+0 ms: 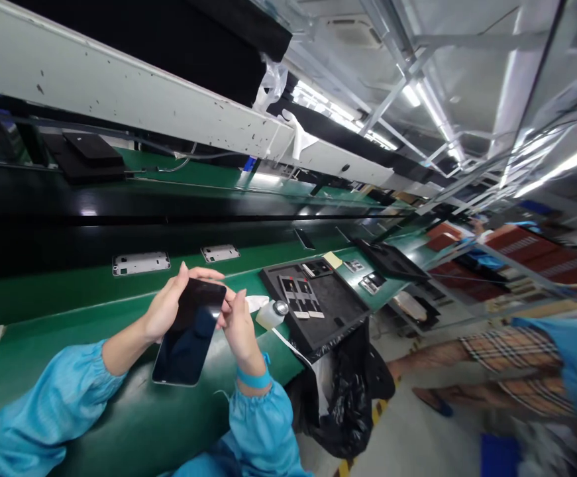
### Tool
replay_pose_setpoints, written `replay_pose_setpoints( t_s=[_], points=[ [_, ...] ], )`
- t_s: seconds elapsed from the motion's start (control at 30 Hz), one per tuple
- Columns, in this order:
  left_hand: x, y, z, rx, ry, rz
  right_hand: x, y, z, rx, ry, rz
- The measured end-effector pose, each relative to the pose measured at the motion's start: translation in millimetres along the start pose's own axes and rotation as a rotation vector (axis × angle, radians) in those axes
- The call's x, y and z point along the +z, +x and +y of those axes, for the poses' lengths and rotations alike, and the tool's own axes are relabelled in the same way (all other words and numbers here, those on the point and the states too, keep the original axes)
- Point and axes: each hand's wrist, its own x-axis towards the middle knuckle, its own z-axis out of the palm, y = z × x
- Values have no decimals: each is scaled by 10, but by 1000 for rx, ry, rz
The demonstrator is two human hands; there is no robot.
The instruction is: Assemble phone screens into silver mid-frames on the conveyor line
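A smartphone with a dark glossy screen is held tilted above the green bench. My left hand grips its upper left side, the thumb along the edge. My right hand pinches the upper right edge, its fingers partly hidden behind the phone. A blue band circles my right wrist. Just right of that hand stands a white bottle with a metal top, beside a crumpled white cloth. Two silver phone frames lie on the green strip beyond my hands.
To the right, a black foam tray holds several small parts, with a yellow note at its far edge. A black plastic bag hangs below the bench end. A person in blue is at the right, near a rack of brown trays.
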Motion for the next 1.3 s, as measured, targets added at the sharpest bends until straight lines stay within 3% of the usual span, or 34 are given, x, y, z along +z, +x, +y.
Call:
replay_pose_setpoints(
  t_s=[0.07,0.27,0.77,1.0,1.2,1.3],
  points=[
    [44,-43,3,11,36,-25,-30,61,-99,30,-17,-89],
    [139,-166,69,107,86,12,5,-42,-253,-11,-15,-101],
    [161,-169,110,15,-11,77,48,54,-254,81,33,-73],
    [84,-173,80,141,96,-23,23,9,-273,31,5,-87],
    [66,-189,54,416,476,42,82,43,-408,-100,-34,-126],
    [67,-198,73,439,475,31,111,61,-426,-115,-54,-93]
  ],
)
